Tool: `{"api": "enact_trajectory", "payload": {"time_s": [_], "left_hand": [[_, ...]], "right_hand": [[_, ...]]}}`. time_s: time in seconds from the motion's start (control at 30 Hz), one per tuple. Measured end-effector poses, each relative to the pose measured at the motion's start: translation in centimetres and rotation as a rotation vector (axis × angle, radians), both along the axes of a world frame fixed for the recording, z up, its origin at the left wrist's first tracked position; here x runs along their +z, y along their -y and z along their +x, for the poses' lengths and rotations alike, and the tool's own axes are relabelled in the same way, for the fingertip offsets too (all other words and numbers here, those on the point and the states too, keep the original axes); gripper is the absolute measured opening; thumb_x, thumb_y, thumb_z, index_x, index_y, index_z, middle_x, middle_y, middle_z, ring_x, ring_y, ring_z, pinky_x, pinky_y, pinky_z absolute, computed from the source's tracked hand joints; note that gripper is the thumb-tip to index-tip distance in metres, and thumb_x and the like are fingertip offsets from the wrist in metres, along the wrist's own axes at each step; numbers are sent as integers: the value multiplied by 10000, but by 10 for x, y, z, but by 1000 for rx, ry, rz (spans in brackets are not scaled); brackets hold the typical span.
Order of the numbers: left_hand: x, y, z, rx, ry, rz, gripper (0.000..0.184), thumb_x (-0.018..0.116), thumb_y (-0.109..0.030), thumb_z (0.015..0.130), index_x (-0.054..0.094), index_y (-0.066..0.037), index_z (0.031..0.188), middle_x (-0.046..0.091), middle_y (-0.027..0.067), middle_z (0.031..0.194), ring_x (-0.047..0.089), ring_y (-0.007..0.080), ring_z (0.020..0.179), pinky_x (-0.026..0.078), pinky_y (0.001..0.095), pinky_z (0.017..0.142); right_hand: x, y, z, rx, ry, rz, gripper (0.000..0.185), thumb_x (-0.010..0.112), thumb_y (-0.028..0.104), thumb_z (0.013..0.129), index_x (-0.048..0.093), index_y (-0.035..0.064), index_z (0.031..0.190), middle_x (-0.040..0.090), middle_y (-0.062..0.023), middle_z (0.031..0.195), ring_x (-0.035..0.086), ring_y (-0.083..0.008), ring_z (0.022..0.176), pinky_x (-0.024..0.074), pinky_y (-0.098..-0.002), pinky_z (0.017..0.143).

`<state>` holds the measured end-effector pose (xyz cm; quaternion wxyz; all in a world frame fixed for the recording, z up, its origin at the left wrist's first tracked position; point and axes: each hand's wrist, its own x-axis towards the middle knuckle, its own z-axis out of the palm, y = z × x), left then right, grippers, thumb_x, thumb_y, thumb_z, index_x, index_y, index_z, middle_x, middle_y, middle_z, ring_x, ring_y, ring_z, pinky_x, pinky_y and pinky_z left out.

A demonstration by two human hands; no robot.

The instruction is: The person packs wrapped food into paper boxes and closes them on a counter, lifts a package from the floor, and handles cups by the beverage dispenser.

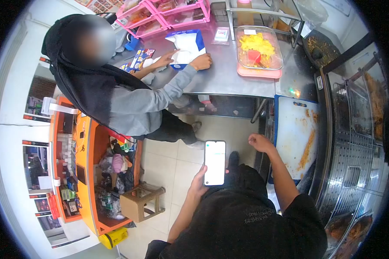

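Black T-shirt [248, 228] nearest; left hand [197, 183] grip clamped on smartphone [215, 163], face-up presumably for viewing; right hand [259, 142] curled together near white cutting board [293, 140].

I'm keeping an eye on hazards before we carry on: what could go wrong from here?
1. The smartphone is in the left hand alone, so a loose grip could drop it, perhaps onto the tiled floor.
2. The white cutting board carries orange-brown residue; the right hand appears near its edge, so it might pick some up and smear the screen.
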<state>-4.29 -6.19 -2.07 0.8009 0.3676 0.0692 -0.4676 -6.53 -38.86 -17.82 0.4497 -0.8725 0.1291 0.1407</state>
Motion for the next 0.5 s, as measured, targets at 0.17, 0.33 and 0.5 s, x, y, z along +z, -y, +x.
{"api": "enact_trajectory", "payload": {"time_s": [0.17,0.33,0.5], "left_hand": [[7,11,5,1,-14,-41,737,555,-417,959,239,-45,1512,485,236,1401,589,408,1177,503,457,977],[8,17,13,-40,30,-15,766,590,-413,941,242,-39,1511,493,232,1396,599,386,1168,485,441,999],[11,24,21,-57,50,-15,785,608,-414,930,239,-41,1514,498,228,1393,606,376,1159,488,439,996]], "right_hand": [[1,1,0,-2,-4,4,215,639,218,897,652,58,1041,691,-152,902,677,-306,874,522,-408,777],[3,0,2,-14,-48,12,221,630,270,888,655,98,1024,696,-164,942,669,-359,914,521,-453,823],[4,-1,0,-1,-40,-50,227,616,265,896,654,99,1045,692,-164,984,663,-359,952,516,-464,836]]}}
